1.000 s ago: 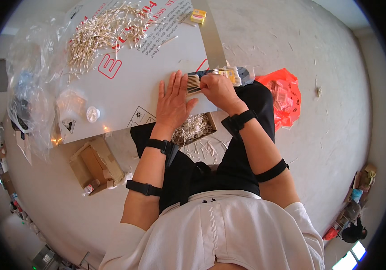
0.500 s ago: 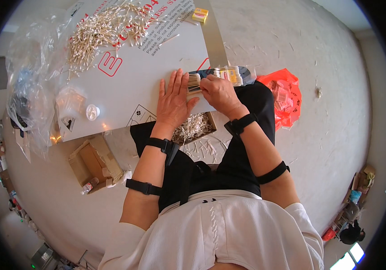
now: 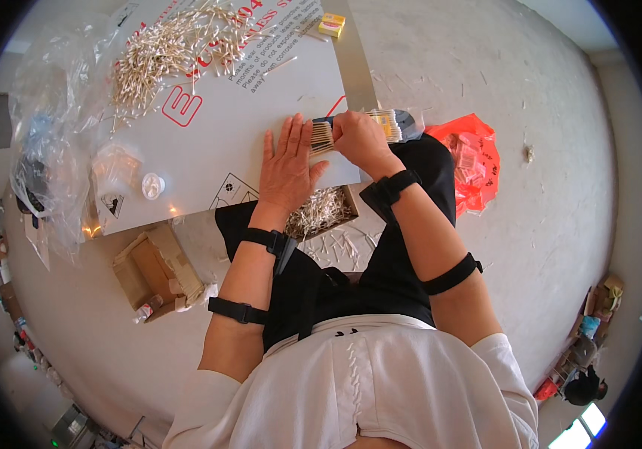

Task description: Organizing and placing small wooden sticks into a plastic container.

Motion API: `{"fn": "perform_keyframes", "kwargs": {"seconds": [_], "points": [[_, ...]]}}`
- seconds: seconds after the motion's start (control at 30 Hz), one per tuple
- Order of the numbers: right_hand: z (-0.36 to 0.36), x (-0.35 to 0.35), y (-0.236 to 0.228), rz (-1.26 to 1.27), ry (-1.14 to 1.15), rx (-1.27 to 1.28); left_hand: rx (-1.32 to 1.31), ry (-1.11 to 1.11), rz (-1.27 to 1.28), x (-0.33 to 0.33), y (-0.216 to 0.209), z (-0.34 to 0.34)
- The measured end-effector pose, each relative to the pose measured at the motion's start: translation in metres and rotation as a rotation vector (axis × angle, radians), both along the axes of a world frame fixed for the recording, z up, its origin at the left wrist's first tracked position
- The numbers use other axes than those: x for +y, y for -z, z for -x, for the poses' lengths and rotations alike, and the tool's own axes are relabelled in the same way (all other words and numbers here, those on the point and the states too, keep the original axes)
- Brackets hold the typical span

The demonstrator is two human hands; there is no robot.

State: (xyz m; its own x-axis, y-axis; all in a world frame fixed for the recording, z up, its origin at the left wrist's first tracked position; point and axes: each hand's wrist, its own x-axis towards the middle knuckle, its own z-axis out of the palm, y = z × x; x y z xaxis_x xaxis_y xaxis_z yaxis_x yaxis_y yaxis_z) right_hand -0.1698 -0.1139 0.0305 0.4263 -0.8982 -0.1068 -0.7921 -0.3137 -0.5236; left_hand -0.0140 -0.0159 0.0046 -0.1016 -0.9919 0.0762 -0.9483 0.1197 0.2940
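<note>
A row of cotton swabs (image 3: pixel 321 138) lies side by side at the near right corner of the table (image 3: pixel 209 157). My left hand (image 3: pixel 285 168) rests flat on the tabletop with its fingers stretched out, its index finger against the left end of that row. My right hand (image 3: pixel 364 144) is closed over the row's right end; whatever its fingers hold is hidden. Just right of it, a yellow-labelled bundle of swabs (image 3: pixel 388 126) sits on a dark strip, partly covered by the hand. Below the table edge, between my legs, stands a box of loose swabs (image 3: pixel 324 212).
A big heap of cotton swabs (image 3: pixel 160 60) covers the far left tabletop, near a small yellow box (image 3: pixel 332 25). Clear plastic bags (image 3: pixel 59 97) hang at the left, by a small white container (image 3: pixel 152 186). On the floor are a cardboard box (image 3: pixel 130 263) and a red bag (image 3: pixel 485 135).
My right hand has shifted slightly up and turned over the swabs, covering more of the yellow-labelled bundle. My left hand stays in place.
</note>
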Motion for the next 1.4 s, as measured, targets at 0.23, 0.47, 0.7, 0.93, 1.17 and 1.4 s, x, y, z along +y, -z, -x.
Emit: {"fn": "perform_keyframes", "kwargs": {"seconds": [0.23, 0.47, 0.7, 0.93, 1.17, 1.4], "points": [[0.016, 0.0, 0.003, -0.102, -0.051, -0.277, 0.006, 0.003, 0.01, 0.0, 0.0, 0.001], [0.008, 0.003, -0.001, -0.03, -0.075, -0.246, 0.013, -0.006, -0.024, 0.0, 0.0, 0.0], [0.019, 0.001, -0.007, -0.082, -0.045, -0.237, 0.004, 0.004, -0.052, -0.001, -0.008, 0.001], [0.079, 0.005, 0.013, 0.279, -0.062, 0.161, 0.0, 0.012, -0.057, -0.004, -0.011, 0.007], [0.082, 0.009, 0.03, 0.245, -0.128, 0.089, -0.024, 0.039, -0.037, -0.014, -0.007, 0.02], [0.083, 0.008, 0.028, 0.215, -0.135, 0.058, -0.008, 0.074, -0.02, -0.026, -0.004, 0.044]]}}
